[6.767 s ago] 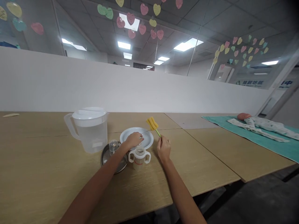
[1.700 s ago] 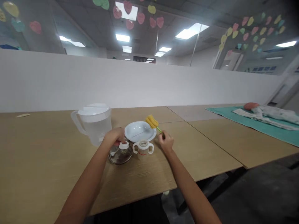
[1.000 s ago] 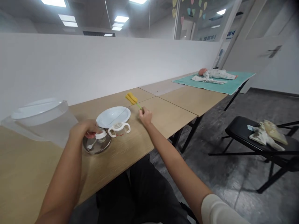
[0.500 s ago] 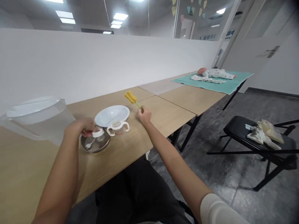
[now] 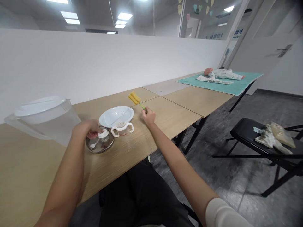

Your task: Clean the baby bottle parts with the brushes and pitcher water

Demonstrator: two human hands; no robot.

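Observation:
My left hand (image 5: 91, 128) is closed at a white bottle collar (image 5: 103, 134), low over the round metal tray (image 5: 99, 150); the fingertips are partly hidden. A clear part shows under the collar, and a thin stem with a white end (image 5: 93, 146) lies beside it in the tray. My right hand (image 5: 149, 116) is closed round the green handle of a sponge bottle brush (image 5: 134, 98), its yellow head raised up and to the left. Between my hands stands an uncapped baby bottle (image 5: 122, 129) with two white handles. Behind it is a white bowl (image 5: 113, 117).
A lidded pitcher (image 5: 47, 119) of clear liquid stands at the left. On the far right of the tables, a doll (image 5: 224, 74) in patterned clothes lies on a green towel (image 5: 236, 88). A black folding chair (image 5: 243, 129) with bags on it stands right of the table.
My left hand has gone from the bowl to the collar in the tray. The view has swung right and down, showing the chair and door. The brush has stayed in my right hand.

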